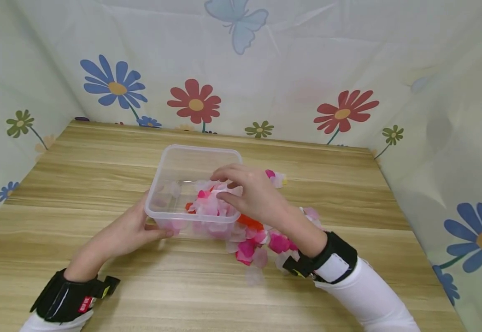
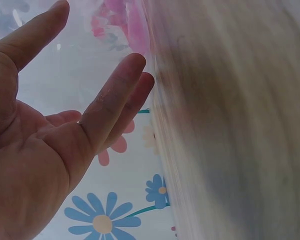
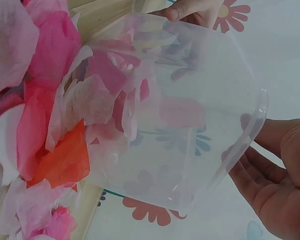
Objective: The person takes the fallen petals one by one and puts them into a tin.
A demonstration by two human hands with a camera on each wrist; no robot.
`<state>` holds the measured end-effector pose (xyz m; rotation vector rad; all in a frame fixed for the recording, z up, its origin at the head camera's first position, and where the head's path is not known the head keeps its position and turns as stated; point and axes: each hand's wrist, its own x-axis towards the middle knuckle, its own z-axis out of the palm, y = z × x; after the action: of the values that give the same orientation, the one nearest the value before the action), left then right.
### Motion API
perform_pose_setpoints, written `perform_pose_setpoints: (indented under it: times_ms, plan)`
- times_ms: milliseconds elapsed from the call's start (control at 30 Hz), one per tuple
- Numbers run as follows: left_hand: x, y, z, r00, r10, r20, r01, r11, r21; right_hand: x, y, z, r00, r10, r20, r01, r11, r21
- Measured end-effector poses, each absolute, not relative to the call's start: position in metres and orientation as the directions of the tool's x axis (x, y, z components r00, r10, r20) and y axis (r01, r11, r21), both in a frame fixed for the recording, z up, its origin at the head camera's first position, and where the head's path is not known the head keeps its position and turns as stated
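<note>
A clear plastic box (image 1: pixel 199 151) stands on the table, with pink, white and red artificial petals (image 1: pixel 212 203) heaped in its right part. My left hand (image 1: pixel 126 230) rests against the box's left side, thumb along the front wall; in the left wrist view its fingers (image 2: pixel 112 102) are straight. Over the box's right rim reaches my right hand (image 1: pixel 253 189), fingers loosely bent above the petals. The right wrist view shows this hand (image 3: pixel 280 175) at the rim with thumb and fingers apart and nothing between them.
Loose petals (image 1: pixel 247 249) lie on the wooden table (image 1: pixel 191 295) right of the box, including an orange one (image 3: pixel 65 160). A few more petals (image 1: pixel 278 179) lie farther back. A flower-printed cloth (image 1: pixel 282 78) hangs behind the table and along its sides.
</note>
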<state>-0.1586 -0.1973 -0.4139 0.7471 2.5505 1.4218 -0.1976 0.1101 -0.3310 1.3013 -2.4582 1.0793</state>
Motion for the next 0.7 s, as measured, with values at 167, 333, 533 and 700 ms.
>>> perform_pose_setpoints:
  times_ms: [167, 333, 533, 700]
  plan:
    - [-0.159, -0.197, -0.415, -0.871, 0.475, 0.127, 0.359, 0.438, 0.824, -0.199, 0.118, -0.329, -0.600, -0.632, 0.490, -0.788, 0.359, -0.500]
    - [-0.159, -0.197, -0.415, -0.869, 0.477, 0.127, 0.360, 0.436, 0.824, -0.199, 0.132, -0.326, -0.659, -0.598, 0.457, -0.745, 0.433, -0.508]
    - [-0.159, -0.196, -0.415, -0.868, 0.480, 0.131, 0.361, 0.426, 0.830, -0.201, 0.153, -0.321, -0.747, -0.548, 0.378, -0.660, 0.539, -0.523]
    - [-0.160, -0.196, -0.414, -0.865, 0.484, 0.136, 0.369, 0.428, 0.825, -0.203, 0.170, -0.319, -0.797, -0.529, 0.292, -0.597, 0.610, -0.521]
